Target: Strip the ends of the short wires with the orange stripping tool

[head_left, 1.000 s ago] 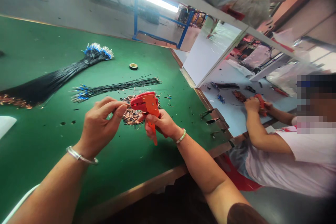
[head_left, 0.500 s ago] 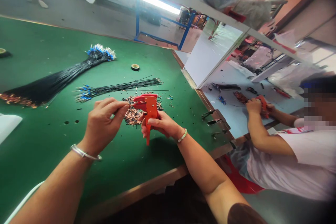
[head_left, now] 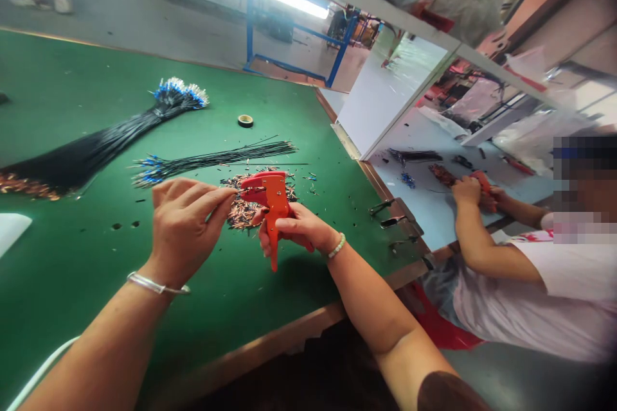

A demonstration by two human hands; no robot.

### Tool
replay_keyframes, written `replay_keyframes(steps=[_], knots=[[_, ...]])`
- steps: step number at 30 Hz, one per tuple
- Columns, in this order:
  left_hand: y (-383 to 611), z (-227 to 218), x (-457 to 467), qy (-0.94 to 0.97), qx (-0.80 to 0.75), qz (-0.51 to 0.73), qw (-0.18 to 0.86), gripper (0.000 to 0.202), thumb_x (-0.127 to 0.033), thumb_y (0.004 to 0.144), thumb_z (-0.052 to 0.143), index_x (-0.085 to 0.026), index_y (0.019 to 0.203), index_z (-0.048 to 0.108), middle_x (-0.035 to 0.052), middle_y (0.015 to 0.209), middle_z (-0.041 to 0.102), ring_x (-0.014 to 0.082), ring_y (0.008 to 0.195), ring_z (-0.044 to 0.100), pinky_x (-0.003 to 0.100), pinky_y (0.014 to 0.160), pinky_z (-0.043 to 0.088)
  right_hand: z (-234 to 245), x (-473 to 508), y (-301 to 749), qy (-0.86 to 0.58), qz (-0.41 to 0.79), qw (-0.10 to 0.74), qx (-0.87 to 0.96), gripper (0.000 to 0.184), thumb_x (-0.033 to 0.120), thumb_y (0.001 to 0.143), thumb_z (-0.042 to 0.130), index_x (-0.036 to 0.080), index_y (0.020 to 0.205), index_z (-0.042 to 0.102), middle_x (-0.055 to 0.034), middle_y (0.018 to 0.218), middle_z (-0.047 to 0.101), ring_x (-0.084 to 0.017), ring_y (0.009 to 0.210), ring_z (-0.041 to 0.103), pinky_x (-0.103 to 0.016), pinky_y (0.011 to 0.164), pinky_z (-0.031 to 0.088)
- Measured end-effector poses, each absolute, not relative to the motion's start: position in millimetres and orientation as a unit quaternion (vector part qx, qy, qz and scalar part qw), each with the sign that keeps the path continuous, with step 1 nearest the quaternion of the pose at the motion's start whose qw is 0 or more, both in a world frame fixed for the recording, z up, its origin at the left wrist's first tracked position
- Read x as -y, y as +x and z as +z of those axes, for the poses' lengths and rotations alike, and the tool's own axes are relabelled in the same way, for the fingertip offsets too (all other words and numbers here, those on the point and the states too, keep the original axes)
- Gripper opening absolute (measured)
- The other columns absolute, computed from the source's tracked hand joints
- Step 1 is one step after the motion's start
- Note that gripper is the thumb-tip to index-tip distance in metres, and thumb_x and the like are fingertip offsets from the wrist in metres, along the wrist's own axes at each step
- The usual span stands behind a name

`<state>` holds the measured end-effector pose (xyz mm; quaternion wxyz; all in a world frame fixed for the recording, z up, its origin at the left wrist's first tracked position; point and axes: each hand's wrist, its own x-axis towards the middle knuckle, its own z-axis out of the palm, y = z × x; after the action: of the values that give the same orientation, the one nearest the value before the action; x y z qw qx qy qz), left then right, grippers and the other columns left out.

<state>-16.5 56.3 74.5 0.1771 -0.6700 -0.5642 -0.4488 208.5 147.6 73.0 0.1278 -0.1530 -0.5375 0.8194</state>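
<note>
My right hand (head_left: pixel 306 226) grips an orange-red wire stripper (head_left: pixel 276 196), its handles pointing down and its jaws facing left. My left hand (head_left: pixel 189 221) is closed in a pinch at those jaws, on a thin wire (head_left: pixel 238 191) of which only a short bit shows. Behind and below the tool lies a pile of cut wire bits (head_left: pixel 240 215), copper and black. Just beyond, a small bundle of black wires (head_left: pixel 226 157) with blue ends rests on the green table (head_left: pixel 207 314).
A big black wire bundle (head_left: pixel 106 131) with copper and blue-white ends lies at left. A tape roll (head_left: pixel 245 121) sits farther back. Metal clamps (head_left: pixel 393 221) are at the table's right edge. A co-worker (head_left: pixel 530 270) at right handles a similar orange tool.
My left hand has shifted slightly left, its outer fingers lifting a little. The wire stripper stays in my right hand in nearly the same place. The view has drifted slightly.
</note>
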Motion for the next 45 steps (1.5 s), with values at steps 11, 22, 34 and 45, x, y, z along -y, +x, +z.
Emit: replay_keyframes(steps=[11, 22, 34, 45], knots=[[-9.3, 82.2, -55.2, -0.643, 0.568, -0.501, 0.113, 0.009, -0.028, 0.099, 0.067, -0.031, 0.097, 0.076, -0.0006, 0.084, 0.077, 0.0223, 0.080, 0.068, 0.043, 0.081, 0.047, 70.9, -148.4, 209.8, -0.143, 0.814, 0.130, 0.548, 0.065, 0.060, 0.083, 0.081, 0.011, 0.122, 0.063, -0.0073, 0.088, 0.072, -0.021, 0.077, 0.073, -0.037, 0.071, 0.063], [-7.5, 78.6, -54.8, -0.632, 0.572, -0.518, 0.069, 0.008, -0.028, 0.099, 0.068, -0.024, 0.096, 0.075, 0.0001, 0.086, 0.075, 0.0179, 0.077, 0.067, 0.035, 0.077, 0.049, 72.7, -147.9, 209.9, -0.138, 0.813, 0.135, 0.549, 0.060, 0.056, 0.085, 0.081, 0.011, 0.121, 0.064, -0.0067, 0.088, 0.072, -0.020, 0.076, 0.074, -0.036, 0.071, 0.064], [-10.4, 82.1, -55.4, -0.687, 0.550, -0.448, 0.158, 0.012, -0.024, 0.101, 0.064, -0.020, 0.094, 0.073, 0.0023, 0.081, 0.075, 0.0207, 0.076, 0.066, 0.039, 0.079, 0.045, 70.1, -149.1, 207.7, -0.138, 0.802, 0.127, 0.567, 0.061, 0.058, 0.085, 0.083, 0.011, 0.119, 0.066, -0.0045, 0.083, 0.072, -0.019, 0.073, 0.074, -0.034, 0.066, 0.065], [-10.5, 86.4, -52.1, -0.694, 0.542, -0.448, 0.154, 0.010, -0.021, 0.100, 0.066, -0.018, 0.095, 0.073, 0.0039, 0.081, 0.074, 0.0217, 0.077, 0.066, 0.040, 0.078, 0.046, 68.4, -148.4, 204.1, -0.179, 0.762, 0.136, 0.607, 0.056, 0.066, 0.083, 0.081, 0.013, 0.101, 0.069, 0.0006, 0.070, 0.071, -0.015, 0.053, 0.071, -0.027, 0.050, 0.060]])
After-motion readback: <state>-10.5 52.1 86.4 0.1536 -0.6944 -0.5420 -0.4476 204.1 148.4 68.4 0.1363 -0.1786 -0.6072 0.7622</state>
